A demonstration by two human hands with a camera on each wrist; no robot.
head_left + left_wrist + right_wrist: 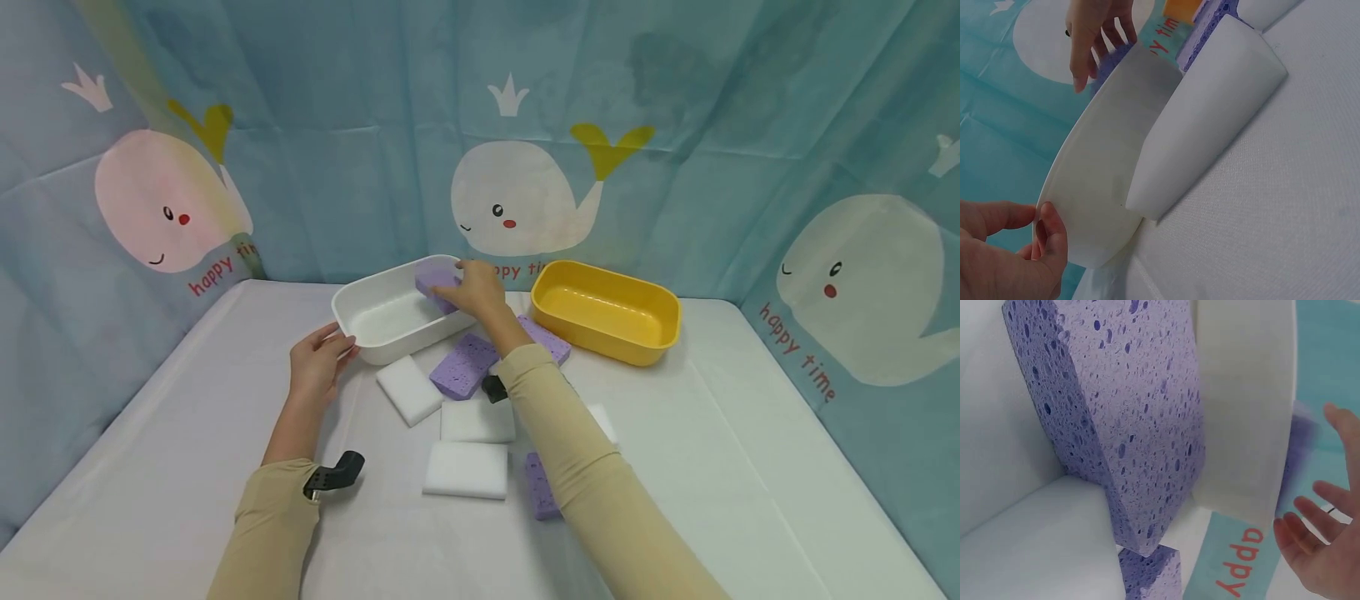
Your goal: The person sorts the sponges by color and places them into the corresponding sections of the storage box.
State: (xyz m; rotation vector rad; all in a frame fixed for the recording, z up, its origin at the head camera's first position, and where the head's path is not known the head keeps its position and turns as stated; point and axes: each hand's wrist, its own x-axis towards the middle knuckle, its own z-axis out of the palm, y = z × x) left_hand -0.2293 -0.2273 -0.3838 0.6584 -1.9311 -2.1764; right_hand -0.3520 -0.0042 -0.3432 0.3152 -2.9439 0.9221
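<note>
My left hand pinches the near left rim of a white plastic tub between thumb and fingers. Over the tub's right end is my right hand, its fingers spread apart in the right wrist view. A purple sponge is tilted inside the tub just beside those fingers. It looks blurred in the right wrist view, and its lower part is hidden by the tub's wall. In front of the tub lie another purple sponge and a white sponge block.
A yellow tub stands at the back right, with a purple sponge by its left end. Nearer lie white blocks and a purple sponge, partly covered by the right forearm. A whale-print curtain hangs behind the table.
</note>
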